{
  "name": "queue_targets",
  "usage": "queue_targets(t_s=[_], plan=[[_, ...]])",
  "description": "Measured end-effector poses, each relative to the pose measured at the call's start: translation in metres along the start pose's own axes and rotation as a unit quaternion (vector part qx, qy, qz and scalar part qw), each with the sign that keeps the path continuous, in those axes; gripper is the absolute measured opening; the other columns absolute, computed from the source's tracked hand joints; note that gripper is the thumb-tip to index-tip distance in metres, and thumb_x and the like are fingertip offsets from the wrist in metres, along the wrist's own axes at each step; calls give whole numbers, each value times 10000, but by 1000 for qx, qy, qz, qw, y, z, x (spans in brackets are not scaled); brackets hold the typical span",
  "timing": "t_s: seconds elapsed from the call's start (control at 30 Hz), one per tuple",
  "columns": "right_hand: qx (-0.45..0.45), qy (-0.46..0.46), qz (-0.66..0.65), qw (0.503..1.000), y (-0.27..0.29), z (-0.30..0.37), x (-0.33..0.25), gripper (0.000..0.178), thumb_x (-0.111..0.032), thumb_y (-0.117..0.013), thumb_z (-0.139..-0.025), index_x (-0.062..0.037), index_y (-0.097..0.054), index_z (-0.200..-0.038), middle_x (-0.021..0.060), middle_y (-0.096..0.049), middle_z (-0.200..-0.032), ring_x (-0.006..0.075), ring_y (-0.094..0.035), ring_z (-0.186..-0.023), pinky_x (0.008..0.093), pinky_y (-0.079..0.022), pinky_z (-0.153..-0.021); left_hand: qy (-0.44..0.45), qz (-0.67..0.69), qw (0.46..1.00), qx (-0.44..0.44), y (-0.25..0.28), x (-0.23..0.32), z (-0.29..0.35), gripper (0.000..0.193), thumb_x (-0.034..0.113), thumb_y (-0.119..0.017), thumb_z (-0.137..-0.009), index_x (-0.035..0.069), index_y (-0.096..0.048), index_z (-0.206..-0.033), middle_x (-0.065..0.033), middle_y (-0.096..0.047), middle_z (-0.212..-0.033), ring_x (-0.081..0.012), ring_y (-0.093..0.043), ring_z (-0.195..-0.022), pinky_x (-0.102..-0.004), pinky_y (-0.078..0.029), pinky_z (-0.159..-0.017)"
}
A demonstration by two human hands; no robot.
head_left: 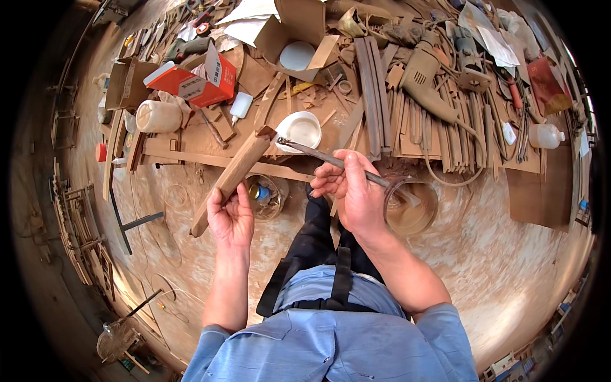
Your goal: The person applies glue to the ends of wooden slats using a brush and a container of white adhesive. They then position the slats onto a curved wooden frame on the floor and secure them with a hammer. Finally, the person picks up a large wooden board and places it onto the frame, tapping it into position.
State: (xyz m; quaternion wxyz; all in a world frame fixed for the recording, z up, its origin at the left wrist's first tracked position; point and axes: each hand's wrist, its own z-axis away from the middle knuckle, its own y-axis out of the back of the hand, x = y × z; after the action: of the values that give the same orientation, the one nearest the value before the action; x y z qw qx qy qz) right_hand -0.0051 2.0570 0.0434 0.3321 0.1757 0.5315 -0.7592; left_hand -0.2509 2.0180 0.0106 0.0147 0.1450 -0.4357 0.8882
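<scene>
The left hand (233,215) clamps its fingers on the wood (239,167); the right hand (358,191) pinches the brush (318,153) between thumb and fingers.

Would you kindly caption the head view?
Left hand holds a wooden piece, right hand a slim tool, at a cluttered workbench.

Wood pc (240,167) L of tool (321,155) & bowl (300,131).

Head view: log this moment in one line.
left hand: holds wood strip | right hand: holds brush | white bowl: on cluttered bench
</scene>
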Motion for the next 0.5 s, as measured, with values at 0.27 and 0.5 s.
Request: queue_targets(t_s=[0.27,0.5], plan=[[16,-47,-116,992,13,-4,-1,297,-304,-390,-1019,-27,-468,-1094,185,-633,-875,254,-657,-737,359,-562,-631,5,-16,1000,-24,4,6,1,321,56,-592,-857,-69,-539,-1147,-211,-535,-1257,-353,-518,-1183,-433,-482,-1005],[-24,66,36,997,19,7,-20,319,-277,-413,-1015,22,-474,-1108,182,-637,-863,241,-655,-733,338,-561,-615,-62,-113,988,-86,-9,17,13,475,-109,-512,-714,56,-545,-1158,-129,-544,-1286,-283,-501,-1226,-492,-409,-1063]])
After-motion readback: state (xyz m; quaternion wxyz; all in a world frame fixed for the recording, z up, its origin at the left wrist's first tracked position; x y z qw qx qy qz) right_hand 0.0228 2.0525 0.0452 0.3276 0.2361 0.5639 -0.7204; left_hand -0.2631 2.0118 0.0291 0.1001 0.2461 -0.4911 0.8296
